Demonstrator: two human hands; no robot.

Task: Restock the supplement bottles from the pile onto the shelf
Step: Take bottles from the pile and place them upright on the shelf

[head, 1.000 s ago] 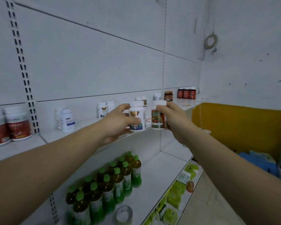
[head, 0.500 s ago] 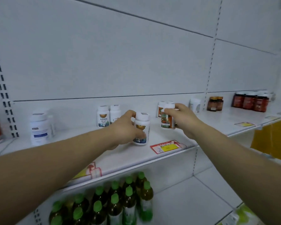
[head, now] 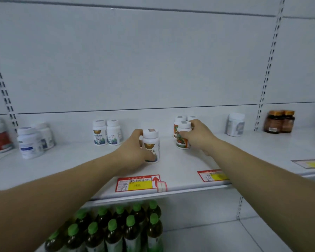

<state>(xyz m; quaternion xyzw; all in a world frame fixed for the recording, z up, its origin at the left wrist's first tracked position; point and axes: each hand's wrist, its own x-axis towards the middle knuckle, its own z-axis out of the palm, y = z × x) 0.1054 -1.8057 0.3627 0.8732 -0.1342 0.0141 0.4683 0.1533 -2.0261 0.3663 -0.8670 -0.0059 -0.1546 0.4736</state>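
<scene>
The left hand point(head: 135, 151) grips a white sun-label plastic bottle point(head: 151, 145) on the white metal shelf point(head: 180, 166), right hand point(head: 198, 136) grips a white red-green-label bottle point(head: 183, 136) just right of it, so a sloppy shove could probably topple the matching bottles point(head: 178, 124) behind.

A shop: white slotted-upright retail shelving point(head: 189, 160) with red-and-yellow price tags point(head: 137, 183) along the shelf's front edge, rows of identical supplement bottles point(head: 106, 132) near its back edge, and green-capped drink bottles point(head: 131, 226) ranked on the shelf below.
</scene>
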